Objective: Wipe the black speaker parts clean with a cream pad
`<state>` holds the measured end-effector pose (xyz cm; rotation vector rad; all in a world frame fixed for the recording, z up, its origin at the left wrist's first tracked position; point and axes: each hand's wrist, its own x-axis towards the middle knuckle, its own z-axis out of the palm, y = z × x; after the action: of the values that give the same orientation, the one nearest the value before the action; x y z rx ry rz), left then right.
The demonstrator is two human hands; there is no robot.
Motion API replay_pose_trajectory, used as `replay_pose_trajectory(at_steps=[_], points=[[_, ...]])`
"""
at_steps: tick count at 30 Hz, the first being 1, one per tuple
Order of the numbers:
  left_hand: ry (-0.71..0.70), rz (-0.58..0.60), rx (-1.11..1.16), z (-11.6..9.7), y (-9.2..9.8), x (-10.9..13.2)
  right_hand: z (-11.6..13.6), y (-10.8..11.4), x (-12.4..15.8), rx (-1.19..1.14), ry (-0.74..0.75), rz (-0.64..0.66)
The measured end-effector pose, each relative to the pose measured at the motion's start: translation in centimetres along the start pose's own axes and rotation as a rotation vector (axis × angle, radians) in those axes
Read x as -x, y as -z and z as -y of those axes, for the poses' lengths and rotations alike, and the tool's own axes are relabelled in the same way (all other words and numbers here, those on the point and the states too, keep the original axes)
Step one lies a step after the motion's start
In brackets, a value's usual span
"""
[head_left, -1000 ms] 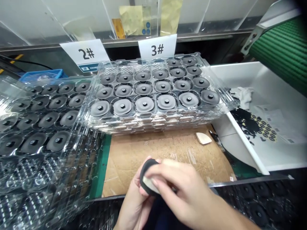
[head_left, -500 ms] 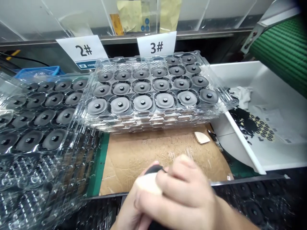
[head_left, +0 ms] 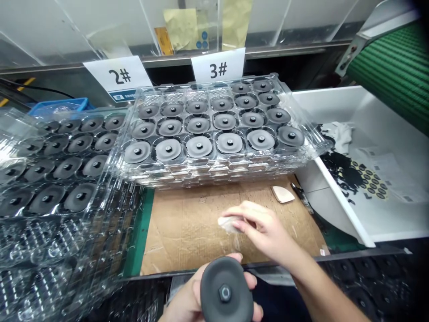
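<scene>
Tray stack [head_left: 201, 172] behind cardboard [head_left: 181, 223]; second tray stack [head_left: 36, 250] left, bin [head_left: 348, 205] right; wedge [head_left: 283, 194] on cardboard.

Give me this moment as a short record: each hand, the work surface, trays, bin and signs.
Left hand: holds dark disc, central knob facing camera
Right hand: pinches white pad over the cardboard; contact unclear
Work surface: cardboard, with pale wedge near its far right
Middle tray stack: clear plastic, similar discs in the top pockets
Left tray stack: also holds discs
White bin: black scraps, yellow sheet
Signs: 2# sign, 3# sign
</scene>
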<state>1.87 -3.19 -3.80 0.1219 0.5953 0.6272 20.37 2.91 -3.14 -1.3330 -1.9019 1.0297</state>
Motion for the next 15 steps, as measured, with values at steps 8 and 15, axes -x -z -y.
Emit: replay_pose_trajectory(at_steps=[8,15], points=[[0.057,0.157,0.176,-2.5,-0.1,-0.8,-7.7,-6.7,5.8,0.209,-0.285,-0.269],[0.013,0.111,0.154,-2.3,0.1,-0.9,-7.9,-8.3,5.5,0.256,-0.184,-0.213]])
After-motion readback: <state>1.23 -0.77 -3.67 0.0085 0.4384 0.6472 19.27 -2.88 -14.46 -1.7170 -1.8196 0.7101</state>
